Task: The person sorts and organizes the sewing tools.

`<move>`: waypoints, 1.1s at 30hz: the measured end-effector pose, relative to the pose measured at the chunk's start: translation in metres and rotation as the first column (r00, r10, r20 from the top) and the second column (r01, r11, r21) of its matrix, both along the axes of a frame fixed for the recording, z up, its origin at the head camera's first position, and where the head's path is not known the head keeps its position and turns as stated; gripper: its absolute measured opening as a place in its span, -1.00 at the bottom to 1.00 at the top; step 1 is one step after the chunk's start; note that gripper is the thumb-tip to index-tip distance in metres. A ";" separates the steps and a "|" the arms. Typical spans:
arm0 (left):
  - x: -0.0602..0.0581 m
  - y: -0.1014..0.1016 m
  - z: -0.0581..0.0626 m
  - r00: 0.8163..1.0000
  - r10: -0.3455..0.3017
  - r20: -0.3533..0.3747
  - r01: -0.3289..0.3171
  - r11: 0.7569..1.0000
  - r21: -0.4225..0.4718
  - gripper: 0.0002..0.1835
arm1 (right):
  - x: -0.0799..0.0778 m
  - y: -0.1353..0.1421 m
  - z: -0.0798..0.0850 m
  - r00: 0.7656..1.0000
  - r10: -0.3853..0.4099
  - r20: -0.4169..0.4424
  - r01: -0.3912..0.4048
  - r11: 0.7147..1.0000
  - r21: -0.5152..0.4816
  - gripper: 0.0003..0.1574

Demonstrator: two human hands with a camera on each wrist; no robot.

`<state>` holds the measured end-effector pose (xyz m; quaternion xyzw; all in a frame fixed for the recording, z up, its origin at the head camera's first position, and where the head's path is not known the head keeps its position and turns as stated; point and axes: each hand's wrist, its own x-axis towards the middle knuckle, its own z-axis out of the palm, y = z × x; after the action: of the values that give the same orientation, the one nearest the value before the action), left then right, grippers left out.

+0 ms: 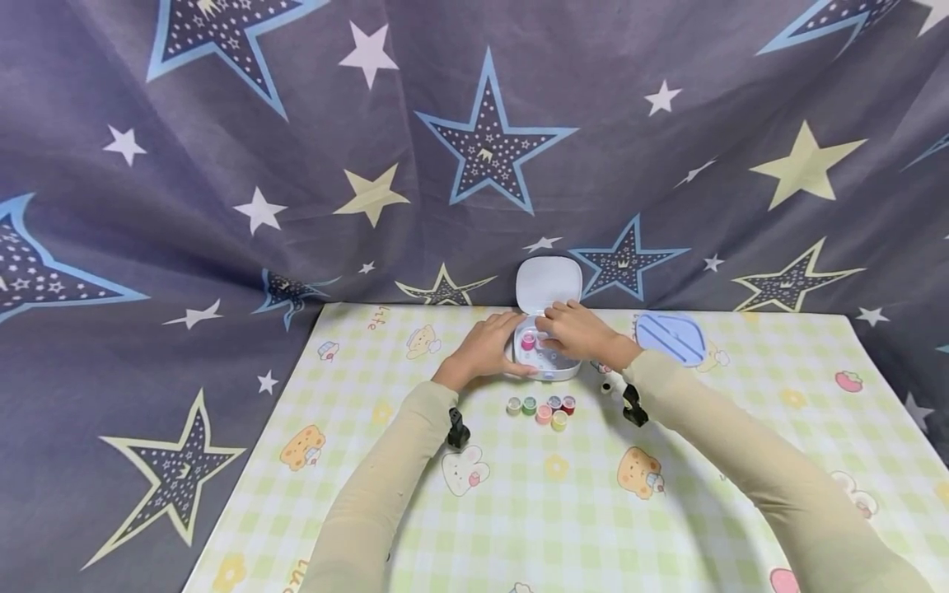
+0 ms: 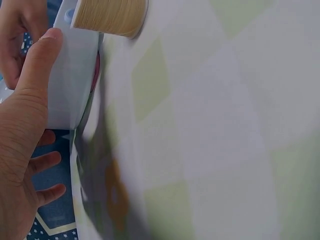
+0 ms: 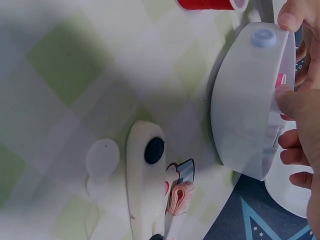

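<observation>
- From my end, L hand (image 1: 489, 344) has its fingers bent round the L side of a white rounded plastic box (image 3: 245, 100), thumb on the front rim, so it's gripping the box.
- R hand (image 1: 577, 331) is over the box's R part, fingers bent down into it; can't tell from any cam whether they pinch smth or not.
- Inside the box, L part: a bright pink thread spool (image 1: 528, 341), just beside R fingers; can't tell if touching.
- Box sits near the bench's far edge, w/ a light-blue oval button (image 3: 263, 38) on its front wall; white rounded lid (image 1: 549, 282) stands up at the back.
- Just in front of the box, a small group of thread spools: tan (image 1: 514, 405), green (image 1: 529, 406), salmon-pink (image 1: 544, 414), greyish (image 1: 554, 403), dark red (image 1: 568, 405), pale yellow (image 1: 559, 421).
- Near R wrist: cream elongated object w/ black round spots (image 3: 146, 185), pinkish rolled strip (image 3: 181, 197) next to it.
- Further R: light-blue rounded plastic tray (image 1: 670, 338) w/ a diagonal bar.
- Bench (image 1: 519, 527) has a green-&-white checked cover w/ cartoon prints; dark star-print cloth (image 1: 296, 165) hangs behind.
</observation>
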<state>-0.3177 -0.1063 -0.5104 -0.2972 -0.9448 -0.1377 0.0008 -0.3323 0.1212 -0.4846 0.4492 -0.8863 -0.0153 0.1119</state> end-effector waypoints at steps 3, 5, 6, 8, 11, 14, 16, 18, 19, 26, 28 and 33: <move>0.000 0.001 -0.001 1.000 0.003 0.002 -0.003 1.000 0.002 0.21 | 0.001 0.000 -0.001 1.000 -0.003 -0.001 0.003 1.000 -0.003 -0.69; -0.001 0.001 -0.002 1.000 0.002 0.001 -0.002 1.000 0.002 0.21 | 0.001 0.000 -0.002 1.000 -0.004 -0.002 0.004 1.000 -0.014 -0.70; -0.001 0.001 -0.002 1.000 0.002 0.003 -0.002 1.000 0.002 0.21 | 0.001 0.000 -0.002 1.000 -0.005 -0.003 0.004 1.000 -0.018 -0.70; -0.001 0.002 -0.004 1.000 0.001 0.000 -0.001 1.000 0.000 0.22 | 0.001 0.000 -0.003 1.000 -0.004 -0.007 0.004 1.000 -0.027 -0.71; -0.001 0.002 -0.005 1.000 0.000 -0.005 0.000 1.000 -0.003 0.22 | 0.001 0.000 -0.004 1.000 -0.007 -0.007 0.007 1.000 -0.030 -0.72; -0.001 0.002 -0.005 1.000 0.000 -0.010 0.000 1.000 -0.004 0.22 | 0.000 -0.002 -0.005 1.000 -0.015 0.001 0.015 1.000 -0.022 -0.74; -0.002 0.001 -0.005 1.000 -0.001 -0.011 0.001 1.000 -0.004 0.21 | 0.000 -0.003 -0.006 1.000 -0.023 0.008 0.023 1.000 -0.016 -0.75; -0.002 0.001 -0.006 1.000 -0.001 -0.011 0.001 1.000 -0.003 0.22 | 0.000 -0.004 -0.006 0.999 -0.031 0.013 0.031 0.999 -0.012 -0.75; -0.002 0.001 -0.006 1.000 -0.001 -0.012 0.001 1.000 -0.006 0.22 | 0.000 -0.004 -0.005 0.999 -0.033 0.017 0.033 0.999 -0.012 -0.75; -0.002 0.001 -0.004 1.000 -0.007 -0.005 0.007 1.000 -0.006 0.21 | 0.001 -0.006 -0.004 0.998 -0.052 0.020 0.051 0.999 0.010 -0.72; -0.002 0.000 -0.003 1.000 -0.008 -0.004 0.008 1.000 -0.006 0.21 | 0.002 -0.007 -0.004 0.998 -0.053 0.020 0.053 0.998 0.018 -0.71; -0.001 -0.001 -0.003 1.000 -0.010 -0.006 0.010 1.000 0.002 0.21 | 0.004 -0.009 -0.003 0.997 -0.064 0.033 0.063 0.998 0.020 -0.71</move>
<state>-0.3188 -0.1075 -0.5133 -0.3022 -0.9432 -0.1376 0.0031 -0.3285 0.1121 -0.4871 0.4219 -0.9017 -0.0197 0.0921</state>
